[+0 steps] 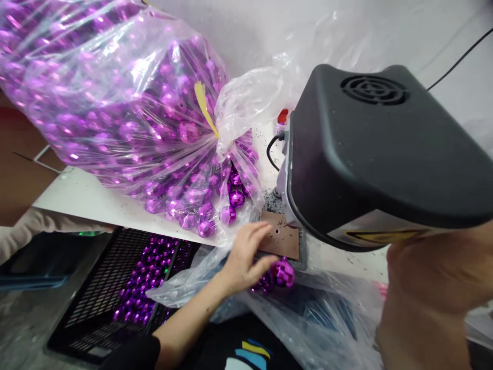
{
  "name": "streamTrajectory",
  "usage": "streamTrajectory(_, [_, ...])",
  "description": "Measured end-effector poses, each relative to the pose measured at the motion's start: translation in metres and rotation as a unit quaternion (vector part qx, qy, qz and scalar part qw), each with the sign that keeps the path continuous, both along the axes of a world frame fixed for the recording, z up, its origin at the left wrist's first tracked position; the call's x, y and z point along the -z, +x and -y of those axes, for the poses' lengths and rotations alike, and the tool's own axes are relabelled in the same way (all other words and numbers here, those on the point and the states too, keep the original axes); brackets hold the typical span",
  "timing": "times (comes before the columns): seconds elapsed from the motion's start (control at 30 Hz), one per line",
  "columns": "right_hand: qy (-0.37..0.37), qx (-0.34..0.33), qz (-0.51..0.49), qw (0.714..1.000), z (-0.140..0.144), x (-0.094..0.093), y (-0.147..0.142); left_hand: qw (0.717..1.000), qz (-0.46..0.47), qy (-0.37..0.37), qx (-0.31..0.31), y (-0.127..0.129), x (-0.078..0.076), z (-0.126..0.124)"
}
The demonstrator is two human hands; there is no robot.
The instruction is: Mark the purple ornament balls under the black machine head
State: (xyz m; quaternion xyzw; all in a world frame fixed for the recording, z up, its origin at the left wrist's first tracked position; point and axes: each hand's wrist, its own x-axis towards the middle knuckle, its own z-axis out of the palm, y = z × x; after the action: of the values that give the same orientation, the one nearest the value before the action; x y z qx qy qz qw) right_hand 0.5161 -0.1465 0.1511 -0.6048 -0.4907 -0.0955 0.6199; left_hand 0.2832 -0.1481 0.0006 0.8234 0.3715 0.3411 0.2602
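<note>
My left hand [245, 259] is held over the front edge of the white table, fingers and thumb apart. Close to its thumb tip is a shiny purple faceted ball [284, 272]; more purple balls show dimly beside it, partly behind the thumb. The fingertips reach the edge of a brown plate [280, 237] with a small hole, at the foot of a machine with a black housing [370, 149]. My right hand [431, 272] is large and blurred at the right, under the housing's near edge. Its fingers are hidden, so any grip there cannot be made out.
A big clear bag [127, 103] of purple balls, tied with a yellow strip [204, 108], lies on the table [92, 192]. Several balls spill from its opening. Below left stands a black crate [96, 288] holding purple balls. Plastic sheeting [327, 313] covers my lap. Another person's sleeve [50, 226] shows left.
</note>
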Motion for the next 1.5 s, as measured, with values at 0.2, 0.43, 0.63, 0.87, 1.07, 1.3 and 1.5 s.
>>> streamTrajectory(0.2, [0.034, -0.021, -0.013, 0.999, -0.007, -0.004, -0.005, 0.940, -0.264, 0.063, -0.208, -0.015, -0.004, -0.088])
streamTrajectory(0.43, [0.017, -0.025, -0.005, 1.000, -0.002, -0.005, -0.004, 0.971, -0.179, -0.022, -0.155, -0.020, -0.018, -0.107])
streamTrajectory(0.63, [-0.003, -0.056, -0.016, 0.998, -0.013, -0.013, 0.000, 0.862, 0.310, -0.401, -0.006, -0.024, -0.038, -0.045])
streamTrajectory(0.87, [-0.015, -0.073, -0.041, 0.996, -0.038, -0.008, 0.015, 0.841, 0.283, -0.461, -0.024, 0.006, -0.007, -0.025])
streamTrajectory(1.07, [-0.017, -0.067, -0.044, 0.997, -0.037, -0.009, 0.013, 0.941, 0.164, -0.294, -0.046, 0.020, 0.010, -0.034])
streamTrajectory(1.3, [-0.019, -0.068, -0.047, 0.996, -0.038, -0.008, 0.014, 0.982, 0.053, -0.178, -0.025, 0.036, 0.001, -0.030])
streamTrajectory(1.5, [-0.012, -0.071, -0.038, 0.997, -0.036, -0.009, 0.012, 0.991, 0.015, -0.114, -0.066, 0.053, 0.004, -0.026])
